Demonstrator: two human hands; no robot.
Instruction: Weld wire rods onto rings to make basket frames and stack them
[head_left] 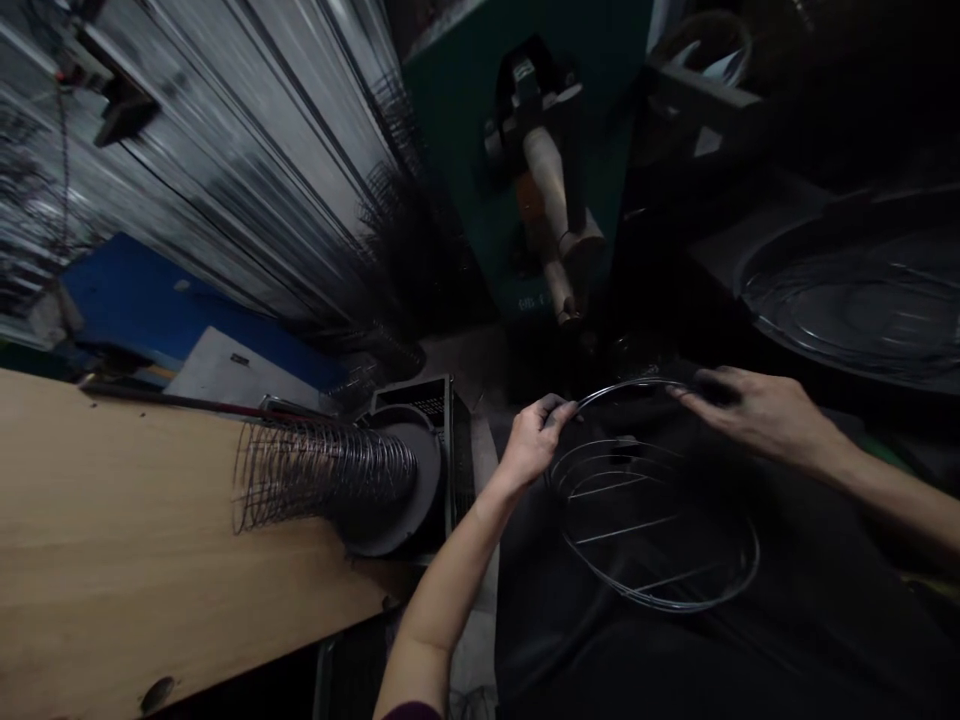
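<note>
Over the dark cloth on my lap, my left hand [534, 438] pinches a thin, shiny wire ring [626, 387] at its left side. My right hand [769, 415] closes its thumb and fingers at the right end of the same visible arc; its fingertips are partly in shadow. Below the arc, round wire hoops [667, 606] with several straight cross wires [626, 530] lie or hang against the dark cloth [600, 650]. Whether these hoops join the wire in my hands, I cannot tell.
To the left, a stack of wire rings [322, 470] sits on a round dark disc [409, 480] beside a wooden board [150, 540]. Ahead stands a green machine [457, 130] with pale cylindrical parts [546, 170]. A large dark round tub [862, 290] is at right.
</note>
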